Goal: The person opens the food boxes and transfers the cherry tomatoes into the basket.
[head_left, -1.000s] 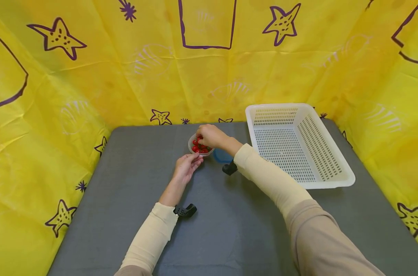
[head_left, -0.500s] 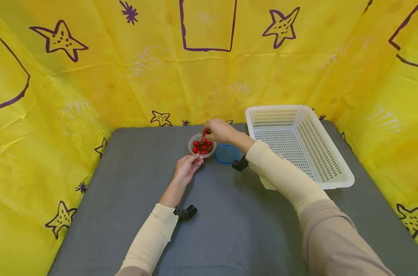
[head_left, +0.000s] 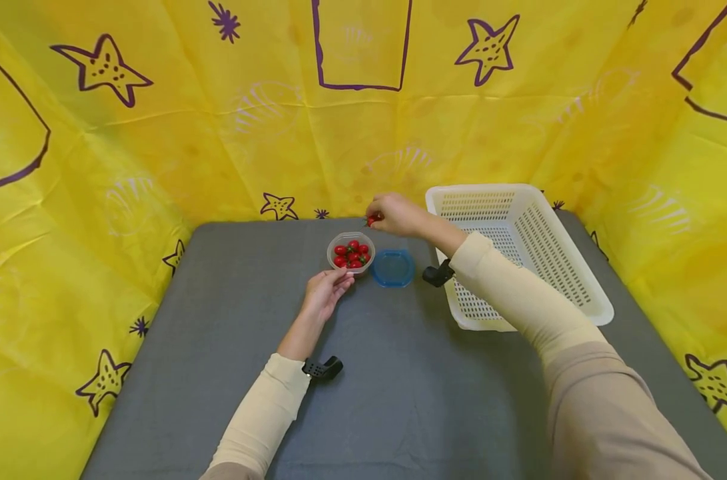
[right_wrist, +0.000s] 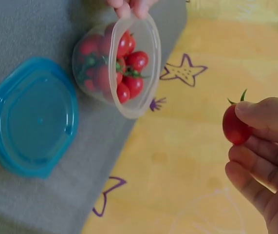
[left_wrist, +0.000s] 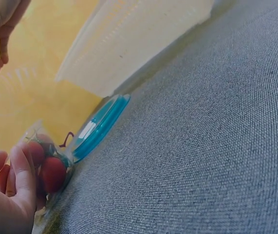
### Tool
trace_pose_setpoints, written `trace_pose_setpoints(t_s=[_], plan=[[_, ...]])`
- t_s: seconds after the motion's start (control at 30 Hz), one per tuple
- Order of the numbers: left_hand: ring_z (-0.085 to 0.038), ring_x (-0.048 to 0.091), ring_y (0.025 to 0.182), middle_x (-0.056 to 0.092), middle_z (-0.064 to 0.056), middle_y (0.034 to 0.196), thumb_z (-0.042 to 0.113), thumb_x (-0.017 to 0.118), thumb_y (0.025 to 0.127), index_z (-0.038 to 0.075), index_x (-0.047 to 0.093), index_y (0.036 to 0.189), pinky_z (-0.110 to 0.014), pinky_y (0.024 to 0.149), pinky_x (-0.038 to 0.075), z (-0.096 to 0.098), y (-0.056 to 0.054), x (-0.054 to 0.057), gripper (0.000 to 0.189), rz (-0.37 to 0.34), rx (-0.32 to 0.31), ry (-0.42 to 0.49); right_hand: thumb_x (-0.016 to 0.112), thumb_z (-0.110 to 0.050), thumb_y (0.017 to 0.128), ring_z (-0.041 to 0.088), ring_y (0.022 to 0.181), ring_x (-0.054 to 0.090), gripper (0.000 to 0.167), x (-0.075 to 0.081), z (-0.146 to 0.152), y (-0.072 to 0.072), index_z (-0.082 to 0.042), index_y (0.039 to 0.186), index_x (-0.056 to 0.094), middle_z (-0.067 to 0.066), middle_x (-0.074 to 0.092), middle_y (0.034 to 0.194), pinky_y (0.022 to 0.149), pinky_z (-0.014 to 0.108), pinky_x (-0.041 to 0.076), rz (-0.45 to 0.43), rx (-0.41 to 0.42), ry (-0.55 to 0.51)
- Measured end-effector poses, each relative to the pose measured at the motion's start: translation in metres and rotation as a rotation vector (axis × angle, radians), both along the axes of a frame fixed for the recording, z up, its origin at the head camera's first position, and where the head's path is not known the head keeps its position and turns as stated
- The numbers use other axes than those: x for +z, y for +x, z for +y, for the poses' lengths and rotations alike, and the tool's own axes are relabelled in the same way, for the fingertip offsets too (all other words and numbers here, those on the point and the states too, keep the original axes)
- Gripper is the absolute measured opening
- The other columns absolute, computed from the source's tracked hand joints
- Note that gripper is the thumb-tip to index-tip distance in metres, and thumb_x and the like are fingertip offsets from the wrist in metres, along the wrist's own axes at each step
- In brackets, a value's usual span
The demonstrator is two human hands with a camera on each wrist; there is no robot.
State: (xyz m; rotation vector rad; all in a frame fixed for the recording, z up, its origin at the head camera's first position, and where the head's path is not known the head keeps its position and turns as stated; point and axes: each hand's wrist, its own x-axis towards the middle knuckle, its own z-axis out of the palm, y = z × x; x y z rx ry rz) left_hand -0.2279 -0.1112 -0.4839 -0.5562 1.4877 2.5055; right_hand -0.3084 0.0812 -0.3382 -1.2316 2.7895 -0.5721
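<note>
Lid (head_left: 393, 269) between tub (right_wrist: 135, 110) and basket (head_left: 546, 248); right grip (head_left: 399, 215) pinches tomato (right_wrist: 235, 126), left grip (head_left: 324, 292) tub.

Cream undersleeves (head_left: 261, 413) show below taupe sleeves (head_left: 615, 420), with black wrist devices (head_left: 324, 368).

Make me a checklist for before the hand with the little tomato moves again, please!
1. Tomato held: ok, pinched in the right hand.
2. Bowl steadied: ok, the left hand holds its rim.
3. Lid off: ok, it lies beside the bowl on the table.
4. Tomato over the basket, if that's where it goes: not ok, it's outside, left of the basket in the head view.
5. Whole basket floor bare: cannot tell, the right sleeve hides part.
</note>
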Motion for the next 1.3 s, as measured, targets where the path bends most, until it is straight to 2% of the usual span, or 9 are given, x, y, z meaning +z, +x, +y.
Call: trace_pose_setpoints(t_s=[0.3, 0.53, 0.83, 1.17, 1.3], plan=[[-0.008, 0.068, 0.063, 0.071, 0.0, 0.071, 0.008, 0.058, 0.097, 0.004, 0.061, 0.09, -0.017, 0.064, 0.056, 0.001, 0.0, 0.0, 0.008, -0.018, 0.011, -0.012, 0.07, -0.009, 0.087, 0.031, 0.087, 0.065, 0.021, 0.005, 0.026, -0.007, 0.004, 0.104, 0.071, 0.018, 0.068, 0.099, 0.082, 0.043, 0.053, 0.04, -0.072, -0.041], [-0.008, 0.068, 0.064, 0.071, 0.001, 0.071, 0.008, 0.057, 0.097, 0.004, 0.061, 0.09, -0.017, 0.066, 0.056, -0.001, 0.002, 0.0, 0.009, -0.002, -0.002, -0.017, 0.071, -0.009, 0.086, 0.032, 0.088, 0.065, 0.022, 0.004, 0.045, -0.012, 0.004, 0.104, 0.071, 0.019, 0.068, 0.099, 0.083, 0.044, 0.053, 0.016, -0.14, -0.066], [-0.008, 0.068, 0.064, 0.072, 0.0, 0.071, 0.008, 0.058, 0.097, 0.005, 0.06, 0.089, -0.017, 0.065, 0.056, -0.002, 0.001, 0.0, 0.009, -0.01, 0.0, -0.02, 0.071, -0.007, 0.085, 0.032, 0.089, 0.065, 0.022, 0.001, 0.066, -0.017, 0.006, 0.103, 0.069, 0.021, 0.069, 0.097, 0.083, 0.045, 0.053, -0.023, -0.206, -0.152], [-0.008, 0.068, 0.063, 0.071, 0.001, 0.07, 0.007, 0.057, 0.097, 0.005, 0.059, 0.09, -0.017, 0.065, 0.056, -0.003, 0.001, 0.0, 0.008, -0.01, 0.003, -0.025, 0.07, -0.009, 0.088, 0.032, 0.087, 0.063, 0.023, -0.005, 0.093, -0.023, 0.005, 0.107, 0.069, 0.022, 0.069, 0.1, 0.078, 0.042, 0.051, -0.059, -0.311, -0.163], [-0.008, 0.068, 0.063, 0.071, 0.001, 0.07, 0.008, 0.056, 0.097, 0.004, 0.059, 0.091, -0.017, 0.065, 0.056, -0.003, 0.002, 0.0, 0.007, -0.007, 0.001, -0.031, 0.069, -0.009, 0.089, 0.034, 0.09, 0.064, 0.024, -0.01, 0.106, -0.027, 0.005, 0.108, 0.069, 0.024, 0.069, 0.104, 0.081, 0.045, 0.051, -0.084, -0.366, -0.182]])
